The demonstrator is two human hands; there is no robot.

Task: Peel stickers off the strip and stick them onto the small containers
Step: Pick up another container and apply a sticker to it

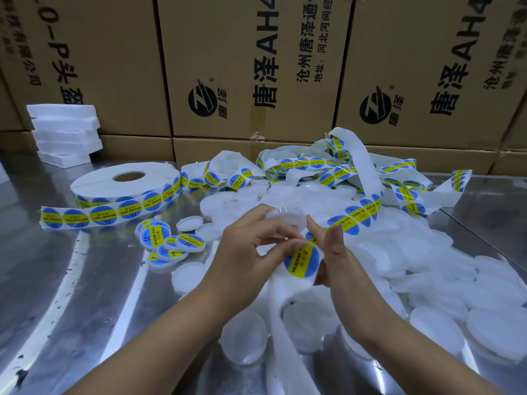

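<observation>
My left hand point(251, 246) holds a small white round container point(288, 218) between its fingers, and its thumb pinches the edge of a blue and yellow round sticker point(302, 260). My right hand point(330, 252) grips the white backing strip point(350, 220) just beside that sticker. The strip runs up and right in loops, carrying more stickers. A small heap of labelled containers point(162, 240) lies to the left of my hands. Plain white containers point(427, 269) are piled behind and to the right.
A large sticker roll point(125, 183) lies flat at the left on the shiny metal table point(71, 295). Stacked white foam blocks point(65, 132) stand at the back left. Cardboard boxes point(256, 67) wall off the far side. Spent backing strip point(288, 337) trails toward me.
</observation>
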